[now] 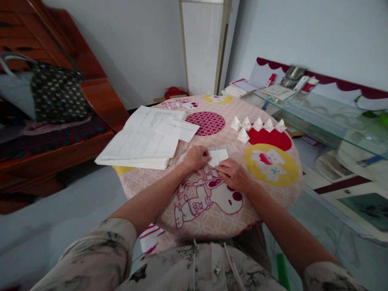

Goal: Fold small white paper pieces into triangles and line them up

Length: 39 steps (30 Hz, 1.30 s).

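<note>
Near the seated person's side of the cloth-covered table point(281, 194), a small white paper point(219, 155) lies between the two hands, low over the printed cartoon dog; the left hand point(197, 157) grasps it by its left edge, fingertips drawn together; the right hand point(233, 173) pinches its near right corner, though how the thumbs sit underneath is too small to tell; the step in hand looks like folding or creasing this piece, judged by both hands bearing on its edges; the next move seems to call for keeping those edges lined up while one hand presses along the crease; farther off to the right stand peaked paper pieces point(258, 124), five in a row and one nearer; to the left lies a thick stack of printed sheets point(139, 139), a loose slip point(184, 129) overlapping its right side.
</note>
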Each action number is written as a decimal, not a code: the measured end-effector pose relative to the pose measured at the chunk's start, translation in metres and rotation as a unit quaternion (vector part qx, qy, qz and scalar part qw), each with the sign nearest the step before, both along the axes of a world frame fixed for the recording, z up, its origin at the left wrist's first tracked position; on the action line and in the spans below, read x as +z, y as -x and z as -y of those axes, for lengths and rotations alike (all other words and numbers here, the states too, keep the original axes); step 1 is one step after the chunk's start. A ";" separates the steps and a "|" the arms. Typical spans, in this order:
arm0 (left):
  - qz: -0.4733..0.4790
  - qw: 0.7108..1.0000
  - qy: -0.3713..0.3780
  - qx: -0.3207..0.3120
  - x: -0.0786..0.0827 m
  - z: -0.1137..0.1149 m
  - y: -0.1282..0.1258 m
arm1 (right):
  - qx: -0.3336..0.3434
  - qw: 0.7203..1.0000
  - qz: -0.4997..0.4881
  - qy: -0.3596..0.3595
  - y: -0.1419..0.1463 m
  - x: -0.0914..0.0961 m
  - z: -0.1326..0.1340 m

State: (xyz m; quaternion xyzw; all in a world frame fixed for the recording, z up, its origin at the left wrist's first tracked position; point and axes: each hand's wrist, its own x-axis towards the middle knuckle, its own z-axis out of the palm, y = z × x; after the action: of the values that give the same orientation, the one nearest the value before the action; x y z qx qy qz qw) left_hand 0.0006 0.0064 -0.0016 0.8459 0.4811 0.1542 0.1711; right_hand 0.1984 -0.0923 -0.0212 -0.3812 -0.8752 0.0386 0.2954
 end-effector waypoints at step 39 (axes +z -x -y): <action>-0.036 0.999 0.004 0.021 0.001 0.002 -0.005 | -0.026 0.996 0.075 -0.031 0.008 -0.001 -0.001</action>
State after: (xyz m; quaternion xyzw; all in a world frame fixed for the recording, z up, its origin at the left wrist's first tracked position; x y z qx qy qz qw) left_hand 0.0053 0.0045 -0.0006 0.8398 0.5054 0.1257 0.1534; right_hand 0.1904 -0.0917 -0.0226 -0.3963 -0.8854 -0.0246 0.2418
